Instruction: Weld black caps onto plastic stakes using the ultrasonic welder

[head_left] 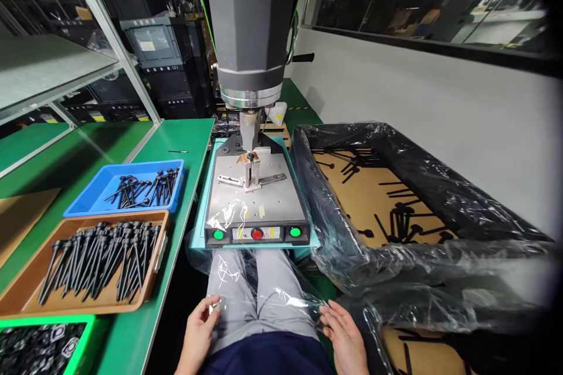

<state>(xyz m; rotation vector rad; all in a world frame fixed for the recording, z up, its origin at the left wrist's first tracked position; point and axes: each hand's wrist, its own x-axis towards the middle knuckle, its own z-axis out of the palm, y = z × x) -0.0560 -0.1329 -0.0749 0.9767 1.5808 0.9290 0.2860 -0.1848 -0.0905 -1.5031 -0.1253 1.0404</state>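
"Plastic sheet [281, 300], clear and glossy, over the lap there. Which hand has it?"

"Both. The left hand [203, 325] pinches its near left corner, thumb against fingertips; the right hand [342, 328] grips the near right corner with bent fingers. Its near edge runs between them, across the grey trousers [275, 269]."

"And the far side?"

"Up by the front edge of the machine base [275, 208], below the red button [257, 234]. Where it ends, I can't tell."

"What's on the left?"

"At the near end of the tabletop [127, 343], a green bin [89, 328] of small black parts. Next, near the right edge, a brown tray [103, 308] packed with black stemmed pieces, then a blue tray [88, 209] with fewer."

"On the right?"

"A box [352, 261] lined with see-through plastic, more stemmed pieces bunched toward its near right corner and along its far edge."

"Farther off?"

"A metal fixture [251, 174] mid-base, under the press head [250, 23]; behind, stacked crates [160, 50]."
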